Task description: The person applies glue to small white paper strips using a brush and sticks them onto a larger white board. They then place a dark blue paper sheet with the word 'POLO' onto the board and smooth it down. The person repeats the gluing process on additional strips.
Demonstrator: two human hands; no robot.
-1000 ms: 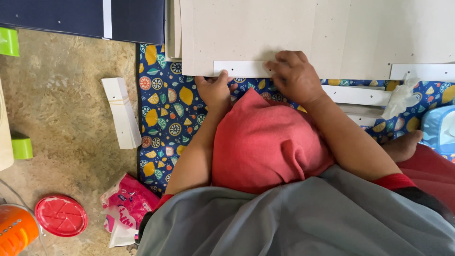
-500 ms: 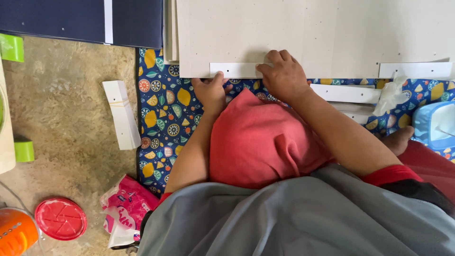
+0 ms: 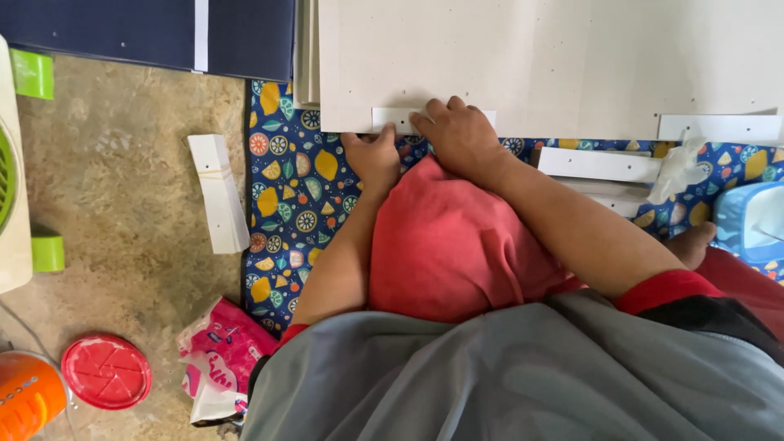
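Together, both hands' fingers (image 3: 433, 114) flat (uncurled) on white strip (image 3: 392, 119)

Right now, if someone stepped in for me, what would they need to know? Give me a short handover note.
Left hand: fingertips at the near edge of the large pale board, by the left end of a small white strip; whether it grips anything cannot be told.
Right hand: lying flat on that strip, pressing it to the board.
Things: board lies on the fruit-print mat. More white strips lie to the right; one white block is on the floor to the left.
Done: strip placed along the board's edge.
Left: no fastening visible; other strips loose.
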